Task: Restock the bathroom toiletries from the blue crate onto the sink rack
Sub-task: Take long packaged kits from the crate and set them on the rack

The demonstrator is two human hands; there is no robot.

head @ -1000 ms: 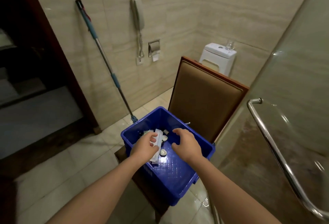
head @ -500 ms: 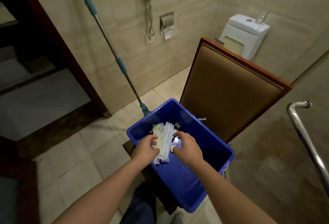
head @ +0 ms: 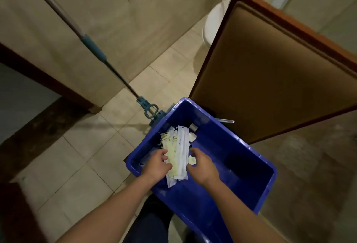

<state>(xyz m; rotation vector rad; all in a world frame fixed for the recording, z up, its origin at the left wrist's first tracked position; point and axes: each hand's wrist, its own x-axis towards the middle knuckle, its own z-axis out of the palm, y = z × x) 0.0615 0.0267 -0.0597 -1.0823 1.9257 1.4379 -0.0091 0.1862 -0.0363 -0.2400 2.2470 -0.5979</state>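
Note:
The blue crate (head: 249,177) stands on a chair seat below me. My left hand (head: 157,164) grips a bundle of long white and yellow sachets (head: 176,152) held over the crate. My right hand (head: 201,165) hovers beside the bundle with curled fingers, close to a small round white cap (head: 192,160); whether it pinches anything is not clear. More small white caps and bottles (head: 193,136) lie at the crate's far end. The sink rack is out of view.
A brown padded chair back (head: 270,72) rises behind the crate. A mop (head: 92,49) leans on the tiled wall at left, its head (head: 149,110) by the crate. A white toilet (head: 214,20) sits beyond. A dark doorway lies at left.
The camera has tilted down toward the crate. My left hand has lifted more sachets into a fuller bundle, and my right hand has moved in next to it.

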